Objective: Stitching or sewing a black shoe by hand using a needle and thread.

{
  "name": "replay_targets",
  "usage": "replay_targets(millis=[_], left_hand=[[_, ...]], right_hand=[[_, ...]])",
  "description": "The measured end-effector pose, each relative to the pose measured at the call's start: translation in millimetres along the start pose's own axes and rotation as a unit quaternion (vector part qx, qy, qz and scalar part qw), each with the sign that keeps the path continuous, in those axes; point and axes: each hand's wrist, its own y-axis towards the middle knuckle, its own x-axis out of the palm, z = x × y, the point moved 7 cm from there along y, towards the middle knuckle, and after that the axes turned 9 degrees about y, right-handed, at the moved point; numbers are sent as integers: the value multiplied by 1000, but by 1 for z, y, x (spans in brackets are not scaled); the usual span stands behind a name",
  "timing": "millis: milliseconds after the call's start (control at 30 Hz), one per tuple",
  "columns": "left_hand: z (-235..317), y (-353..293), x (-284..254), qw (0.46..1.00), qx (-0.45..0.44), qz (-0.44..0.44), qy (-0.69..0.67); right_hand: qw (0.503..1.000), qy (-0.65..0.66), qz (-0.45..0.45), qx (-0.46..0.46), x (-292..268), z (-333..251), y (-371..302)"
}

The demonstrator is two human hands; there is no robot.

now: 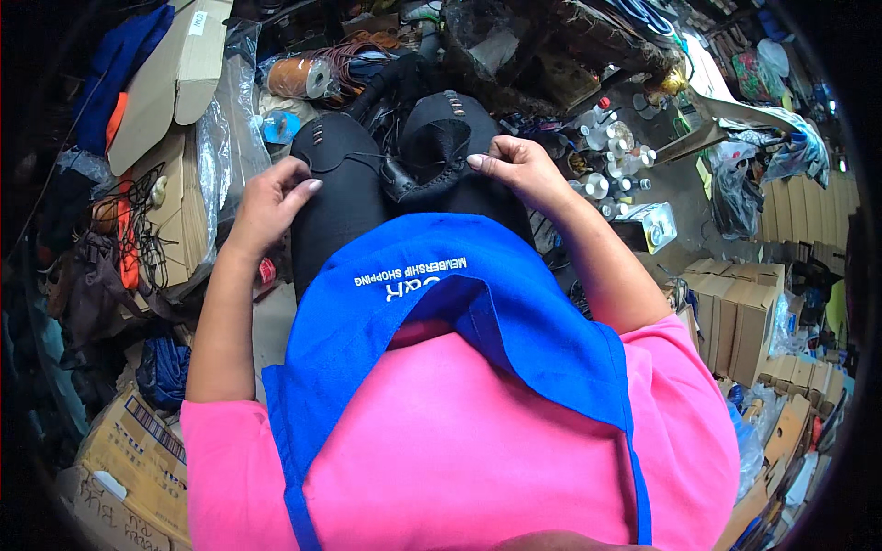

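A black shoe rests between my knees, its opening facing up and its front end toward me. A thin black thread runs from the shoe's edge across my left thigh to my left hand. The fingers of that hand are pinched together on the thread. My right hand is beside the shoe's right edge, thumb and forefinger pressed together. A short dark strand of the thread appears to reach its fingertips. Whether a needle is there is too small to tell.
An orange spool sits beyond my left knee. Cardboard sheets lean at my left. Several white-capped bottles and a clear container stand on the floor at right. Boxes are stacked at far right. A blue apron covers my lap.
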Motion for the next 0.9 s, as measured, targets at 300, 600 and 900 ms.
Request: replay_targets(millis=[300, 600, 900], left_hand=[[106, 24, 41, 967, 245, 39, 56], [60, 33, 15, 979, 178, 59, 75], [112, 39, 53, 967, 234, 42, 87]], right_hand=[[1000, 18, -15, 7, 8, -4, 3], [999, 45, -13, 3, -6, 8, 3], [999, 42, -33, 9, 9, -1, 4]])
